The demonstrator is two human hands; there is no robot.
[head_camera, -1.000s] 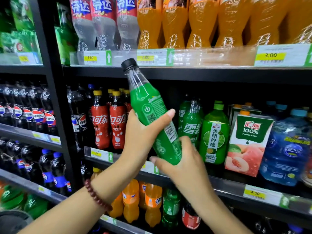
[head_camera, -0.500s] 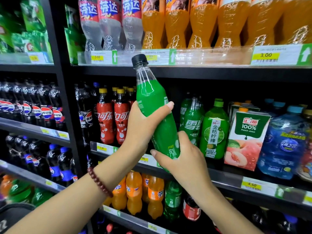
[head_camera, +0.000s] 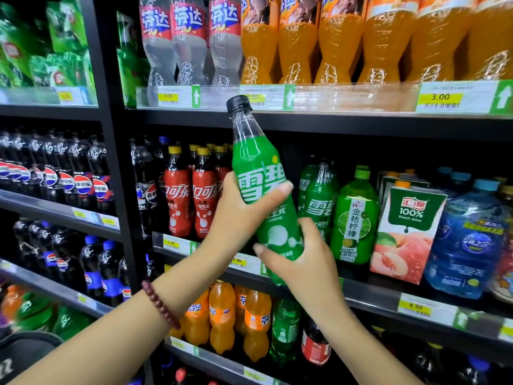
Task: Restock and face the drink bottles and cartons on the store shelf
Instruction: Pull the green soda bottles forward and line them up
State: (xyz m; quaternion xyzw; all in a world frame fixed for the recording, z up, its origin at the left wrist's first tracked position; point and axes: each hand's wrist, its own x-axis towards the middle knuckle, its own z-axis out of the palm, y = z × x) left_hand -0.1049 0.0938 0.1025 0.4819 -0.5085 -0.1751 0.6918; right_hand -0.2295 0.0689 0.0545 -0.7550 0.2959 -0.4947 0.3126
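A green soda bottle (head_camera: 259, 173) with a black cap is held in front of the middle shelf, tilted with its cap up and to the left. Its white logo faces me. My left hand (head_camera: 238, 215) grips the bottle's middle, thumb across the label. My right hand (head_camera: 302, 262) grips its lower end from below. Behind it on the shelf stand matching green soda bottles (head_camera: 319, 204), a green lime drink bottle (head_camera: 354, 218) and a peach juice carton (head_camera: 408, 232).
Red cola bottles (head_camera: 191, 195) stand left of the held bottle, a large blue water jug (head_camera: 469, 240) at far right. Orange and clear soda bottles (head_camera: 341, 40) fill the upper shelf. The shelf edge (head_camera: 388, 298) carries price tags. Dark cola bottles (head_camera: 69, 173) fill the left bay.
The bottle has been turned in my hands, so its white logo now faces me. Both hands kept their grip, and the view shifted slightly right.
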